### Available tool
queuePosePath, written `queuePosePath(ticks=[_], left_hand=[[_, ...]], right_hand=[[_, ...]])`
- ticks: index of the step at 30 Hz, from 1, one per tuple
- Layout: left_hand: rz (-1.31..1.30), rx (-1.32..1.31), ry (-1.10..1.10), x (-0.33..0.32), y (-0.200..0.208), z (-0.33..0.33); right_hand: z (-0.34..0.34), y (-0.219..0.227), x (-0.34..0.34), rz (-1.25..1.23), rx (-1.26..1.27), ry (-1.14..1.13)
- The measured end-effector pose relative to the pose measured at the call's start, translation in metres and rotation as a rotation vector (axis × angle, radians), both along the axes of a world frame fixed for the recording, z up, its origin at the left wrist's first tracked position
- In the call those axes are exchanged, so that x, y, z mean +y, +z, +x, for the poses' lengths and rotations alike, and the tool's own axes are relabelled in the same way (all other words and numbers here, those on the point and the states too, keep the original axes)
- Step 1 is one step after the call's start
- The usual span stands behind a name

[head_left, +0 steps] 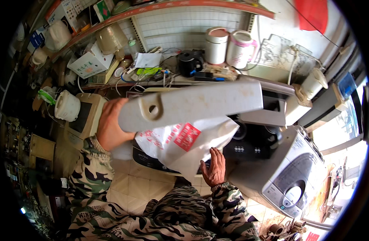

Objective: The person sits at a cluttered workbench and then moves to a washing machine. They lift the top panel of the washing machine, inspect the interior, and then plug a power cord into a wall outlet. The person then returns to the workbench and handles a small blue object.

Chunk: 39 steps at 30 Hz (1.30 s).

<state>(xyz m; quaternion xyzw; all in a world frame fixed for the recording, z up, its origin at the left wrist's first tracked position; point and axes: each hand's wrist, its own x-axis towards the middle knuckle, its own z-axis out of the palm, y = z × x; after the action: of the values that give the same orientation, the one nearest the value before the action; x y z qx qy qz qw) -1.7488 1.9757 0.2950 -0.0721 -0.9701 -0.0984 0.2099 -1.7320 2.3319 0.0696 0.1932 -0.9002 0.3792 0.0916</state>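
A long, stained light-grey panel [200, 102] with a recessed round hole near its left end is held up in front of me. My left hand [112, 124] is closed round that left end, its fingers partly hidden by the panel. Below the panel lies a crumpled white plastic bag [162, 146] with red print, draped over a dark-fronted appliance [146, 160]. At the bag's right edge is my right hand [214, 166], its fingers stretched out and apart with nothing gripped in them. The panel hides the upper part of the bag.
Behind stands a cluttered bench with a black kettle [190, 63] and two white jug-shaped appliances [216, 45], under a red-edged shelf [160, 7]. A silver washing machine [291, 172] stands at right, beside a black cooktop [253, 144]. A white rice cooker [67, 105] sits at left.
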Motion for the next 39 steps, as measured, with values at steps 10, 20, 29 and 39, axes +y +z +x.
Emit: queuePosePath(ticks=[10,20,29,39], left_hand=[[0.125,-0.198,-0.406,0.288,0.001,0.07],[0.156,-0.306,-0.793,0.469,-0.035,0.062],[0.146,-0.289,-1.038,0.572,-0.071,0.019],[0.019,-0.362,-1.012,0.692,-0.083,0.028]], right_hand=[[0.13,0.086,0.284,-1.057,-0.216,-0.548],[0.232,0.075,0.459,-1.388,0.155,-1.022],[0.281,0.081,0.531,-1.606,0.378,-1.201],[0.321,0.057,0.683,-1.511,0.169,-1.383]])
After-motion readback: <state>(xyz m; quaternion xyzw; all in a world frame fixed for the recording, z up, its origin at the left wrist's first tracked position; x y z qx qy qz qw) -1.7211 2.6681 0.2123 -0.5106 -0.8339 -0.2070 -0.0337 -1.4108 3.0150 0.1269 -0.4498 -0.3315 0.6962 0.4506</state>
